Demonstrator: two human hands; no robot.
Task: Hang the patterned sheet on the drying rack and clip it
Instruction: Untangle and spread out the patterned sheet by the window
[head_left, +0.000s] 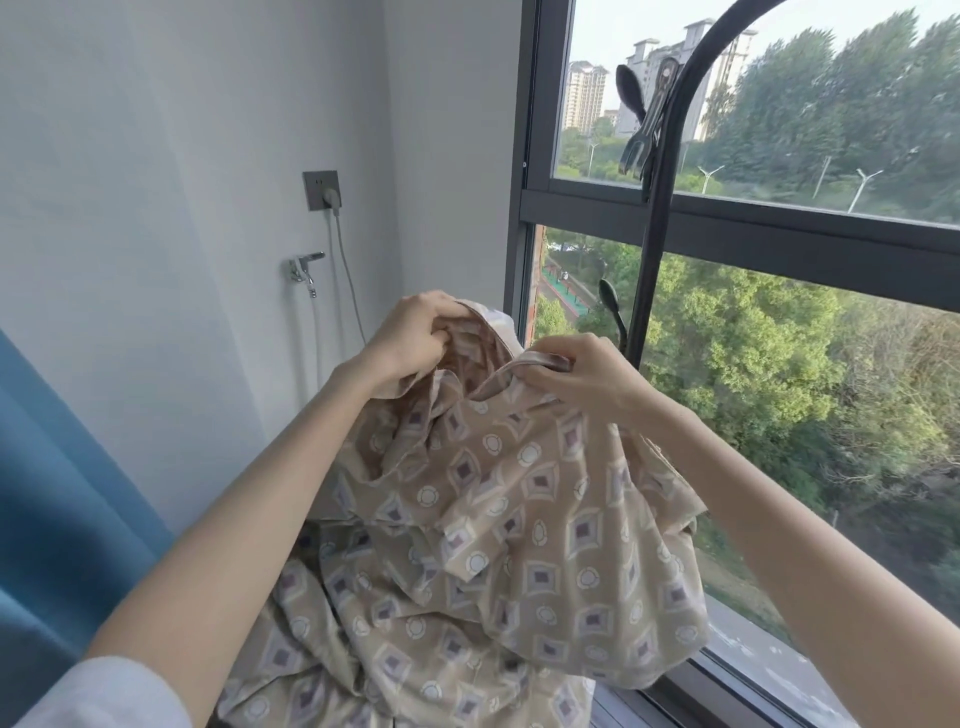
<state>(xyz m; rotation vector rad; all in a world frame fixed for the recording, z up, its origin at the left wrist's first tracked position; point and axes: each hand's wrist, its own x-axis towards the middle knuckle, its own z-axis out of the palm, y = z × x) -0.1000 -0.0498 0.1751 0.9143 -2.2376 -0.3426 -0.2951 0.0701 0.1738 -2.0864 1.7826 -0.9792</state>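
Note:
The patterned sheet (498, 519) is beige with diamond and circle motifs, and it hangs bunched in front of me. My left hand (413, 338) grips its upper edge at the left. My right hand (582, 376) pinches the same edge a short way to the right. The black drying rack (655, 218) rises as a curved pole just beyond my right hand, against the window. A large metal clip (644, 122) is clamped high on that pole. A second dark clip (613, 312) sits lower on the pole, right behind the sheet's top edge.
A wall socket with a plug (323, 191) and a tap (304, 270) are on the white wall at left. A blue curtain (57, 519) hangs at the far left. The dark-framed window (727, 228) fills the right side, with its sill below.

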